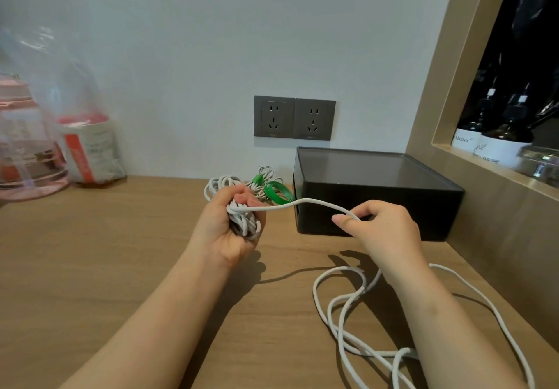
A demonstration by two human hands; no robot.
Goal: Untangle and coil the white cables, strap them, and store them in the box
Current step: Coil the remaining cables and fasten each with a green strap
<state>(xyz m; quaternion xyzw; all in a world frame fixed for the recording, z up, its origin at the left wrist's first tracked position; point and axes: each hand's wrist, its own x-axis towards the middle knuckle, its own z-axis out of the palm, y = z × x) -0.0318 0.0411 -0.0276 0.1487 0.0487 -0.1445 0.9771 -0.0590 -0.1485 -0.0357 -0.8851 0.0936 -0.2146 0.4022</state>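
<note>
On a wooden desk [121,267] against a pale wall, a person coils a white cable, seen from above their own arms. The job looks roughly half done. 1 bundle [263,180] of thin white cable lies behind the hands, already bound with a green strap [257,179]. A second green strap [278,193], curled in an open ring, waits beside it. The black box [378,207] stands at the right, just beyond the hands, with its lid on; nothing can be seen stored in it.

The left hand [223,231], palm up, has its fingers curled tight round a coil [245,222] of several turns. From the coil, 1 strand [314,202] runs to the right hand [384,231], which pinches it narrowly between thumb and forefinger, the other fingers loosely curled. Below that hand, the rest of the cable sprawls in loose loops [341,328] across the desk, left to wind, strap and store.
</note>
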